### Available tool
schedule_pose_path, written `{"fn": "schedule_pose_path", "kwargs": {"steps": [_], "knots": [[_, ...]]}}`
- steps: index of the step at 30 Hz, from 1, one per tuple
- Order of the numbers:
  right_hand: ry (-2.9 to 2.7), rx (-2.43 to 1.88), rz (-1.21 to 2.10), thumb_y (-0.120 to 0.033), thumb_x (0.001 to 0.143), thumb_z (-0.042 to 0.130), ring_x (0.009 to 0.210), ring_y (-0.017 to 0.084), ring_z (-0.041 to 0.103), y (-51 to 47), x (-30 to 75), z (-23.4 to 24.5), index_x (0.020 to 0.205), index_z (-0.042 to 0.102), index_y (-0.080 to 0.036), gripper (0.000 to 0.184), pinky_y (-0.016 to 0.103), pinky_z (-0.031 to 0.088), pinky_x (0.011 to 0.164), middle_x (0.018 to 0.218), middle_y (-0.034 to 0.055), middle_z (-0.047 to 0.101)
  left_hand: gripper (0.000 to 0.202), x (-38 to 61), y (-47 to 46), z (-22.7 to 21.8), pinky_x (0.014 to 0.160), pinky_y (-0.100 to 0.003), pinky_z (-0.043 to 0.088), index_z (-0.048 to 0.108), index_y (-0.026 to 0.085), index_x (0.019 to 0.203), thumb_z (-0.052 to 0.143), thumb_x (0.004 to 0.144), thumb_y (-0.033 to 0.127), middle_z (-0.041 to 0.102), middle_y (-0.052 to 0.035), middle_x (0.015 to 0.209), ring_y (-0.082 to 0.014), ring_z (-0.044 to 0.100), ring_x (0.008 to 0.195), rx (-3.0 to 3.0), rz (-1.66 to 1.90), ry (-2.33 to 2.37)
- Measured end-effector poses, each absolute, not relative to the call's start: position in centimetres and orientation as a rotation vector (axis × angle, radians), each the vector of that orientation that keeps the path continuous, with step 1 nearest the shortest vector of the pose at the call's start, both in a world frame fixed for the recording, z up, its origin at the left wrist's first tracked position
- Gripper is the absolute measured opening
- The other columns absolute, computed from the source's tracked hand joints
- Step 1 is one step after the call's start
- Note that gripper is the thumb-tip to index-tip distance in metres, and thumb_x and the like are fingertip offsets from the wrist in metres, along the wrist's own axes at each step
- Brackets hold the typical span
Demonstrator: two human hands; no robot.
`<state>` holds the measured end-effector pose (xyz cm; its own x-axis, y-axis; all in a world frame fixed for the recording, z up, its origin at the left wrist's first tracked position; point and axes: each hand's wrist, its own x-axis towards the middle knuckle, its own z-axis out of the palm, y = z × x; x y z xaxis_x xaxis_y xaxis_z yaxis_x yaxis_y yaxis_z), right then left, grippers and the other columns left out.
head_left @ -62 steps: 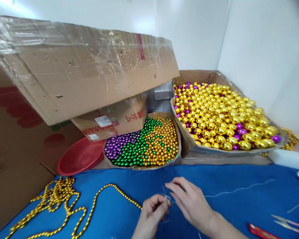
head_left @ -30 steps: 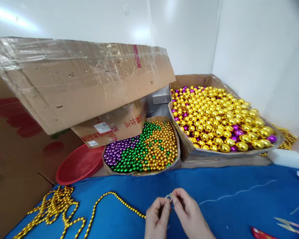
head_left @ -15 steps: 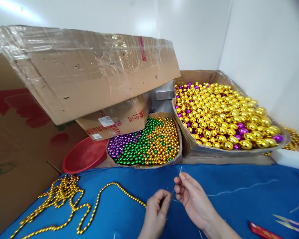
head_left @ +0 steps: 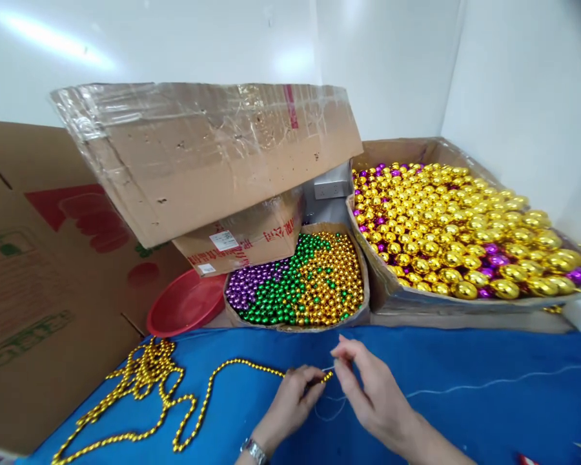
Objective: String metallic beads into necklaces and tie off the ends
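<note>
My left hand [head_left: 294,395] pinches the end of a long gold bead string [head_left: 184,394] that trails left over the blue cloth [head_left: 465,361] into a loose pile. Close to its right, my right hand [head_left: 368,387] pinches a thin white thread [head_left: 489,383] at the string's end. That thread runs off to the right across the cloth. The two hands almost touch at the fingertips.
Behind the hands stands a small cardboard box [head_left: 297,281] of purple, green and gold beads. A larger box [head_left: 465,226] of big gold and purple beads sits at the right. A red basin [head_left: 184,303] and tilted cardboard cartons [head_left: 208,155] fill the left.
The view has shifted left and up a little. My hands have come together again at the bead string's end, and the bead string now reaches my left fingers.
</note>
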<state>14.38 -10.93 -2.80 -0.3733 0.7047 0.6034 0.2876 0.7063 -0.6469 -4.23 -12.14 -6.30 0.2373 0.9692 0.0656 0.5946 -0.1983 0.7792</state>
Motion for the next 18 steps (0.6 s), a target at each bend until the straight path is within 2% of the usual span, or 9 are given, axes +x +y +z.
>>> {"fn": "schedule_pose_path", "kwargs": {"steps": [3, 5, 9, 13, 16, 18], "knots": [[-2.387, -0.742, -0.246, -0.003, 0.083, 0.04, 0.079, 0.019, 0.056, -9.4, 14.6, -4.4, 0.12, 0.049, -0.014, 0.039, 0.049, 0.036, 0.103, 0.08, 0.004, 0.058, 0.027, -4.0, -12.4, -5.5, 0.072, -0.026, 0.043, 0.068, 0.019, 0.087, 0.049, 0.086, 0.039, 0.067, -0.0037, 0.082, -0.0191, 0.057, 0.077, 1.899, 0.749, 1.388], [-2.468, -0.747, -0.495, 0.004, 0.075, 0.039, 0.075, 0.022, 0.055, -8.7, 14.7, -5.3, 0.116, 0.055, -0.01, 0.045, 0.052, 0.037, 0.102, 0.075, 0.0051, 0.057, 0.028, -4.1, -12.8, -4.8, 0.066, -0.024, 0.042, 0.067, 0.018, 0.088, 0.045, 0.088, 0.037, 0.066, -0.0032, 0.079, -0.0175, 0.056, 0.072, 1.906, 0.738, 1.388], [-2.495, -0.641, -0.541, 0.006, 0.07, 0.041, 0.071, 0.022, 0.051, -8.0, 14.9, -5.3, 0.086, 0.063, -0.016, 0.035, 0.057, 0.032, 0.104, 0.07, 0.0048, 0.054, 0.025, -5.1, -13.9, -3.7, 0.055, -0.021, 0.037, 0.066, 0.02, 0.096, 0.051, 0.085, 0.035, 0.064, 0.0001, 0.072, -0.0143, 0.052, 0.062, 1.92, 0.691, 1.438], [-2.547, -0.53, -0.667, -0.001, 0.073, 0.045, 0.071, 0.02, 0.048, -6.8, 16.6, -2.4, 0.077, 0.061, -0.022, 0.026, 0.058, 0.023, 0.108, 0.068, 0.0026, 0.05, 0.023, -7.3, -14.4, -2.8, 0.056, -0.021, 0.036, 0.068, 0.02, 0.093, 0.058, 0.079, 0.036, 0.065, 0.0007, 0.072, -0.0139, 0.052, 0.06, 1.926, 0.636, 1.525], [-2.524, -0.533, -0.668, -0.018, 0.082, 0.046, 0.071, 0.018, 0.047, -5.4, 20.3, 0.5, 0.075, 0.061, -0.023, 0.017, 0.058, 0.022, 0.104, 0.067, 0.0019, 0.049, 0.023, -9.1, -14.8, -1.8, 0.055, -0.021, 0.036, 0.069, 0.019, 0.087, 0.056, 0.081, 0.037, 0.065, 0.0007, 0.071, -0.0136, 0.052, 0.06, 1.913, 0.595, 1.53], [-2.504, -0.625, -0.677, -0.033, 0.091, 0.035, 0.07, 0.014, 0.045, -4.8, 23.6, 1.9, 0.075, 0.061, -0.022, 0.032, 0.054, 0.026, 0.099, 0.065, 0.0012, 0.048, 0.024, -10.1, -15.0, -1.0, 0.056, -0.02, 0.037, 0.068, 0.019, 0.087, 0.055, 0.082, 0.038, 0.064, 0.0009, 0.072, -0.0134, 0.052, 0.061, 1.905, 0.576, 1.5]]}}
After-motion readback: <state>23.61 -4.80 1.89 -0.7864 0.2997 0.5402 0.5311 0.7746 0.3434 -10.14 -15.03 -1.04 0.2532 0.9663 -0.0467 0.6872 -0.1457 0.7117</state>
